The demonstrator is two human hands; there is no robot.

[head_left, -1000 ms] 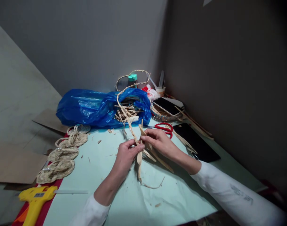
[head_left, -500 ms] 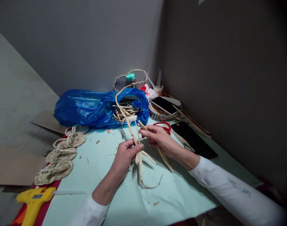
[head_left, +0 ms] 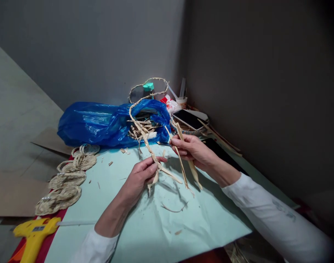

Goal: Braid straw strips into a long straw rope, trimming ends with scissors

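A pale plant-fibre braid [head_left: 141, 128] runs from the back of the table down to my left hand [head_left: 143, 173], which pinches its near end. Loose strands fan out below that thumb. My right hand [head_left: 192, 149] is closed on dried fibre strips [head_left: 194, 173], apart from the braid and to its right. One of these strips is thin, another wider; both slant down toward the table. Beyond my hands, a blue plastic bag [head_left: 95, 122] lies with its mouth toward the right, full of similar dry strips [head_left: 145, 128].
Several woven slipper-shaped pieces [head_left: 69, 179] line the left edge, above a yellow glue gun [head_left: 37, 232]. A phone [head_left: 190, 119] rests on a round basket [head_left: 180, 128]. A dark flat device [head_left: 221, 153] lies behind my right wrist. Fibre scraps dot the pale green sheet [head_left: 123, 219].
My right hand has moved away from the braid, up and to the right, now with a thin strip beside the wider one. My left hand still pinches the braid and has shifted slightly left.
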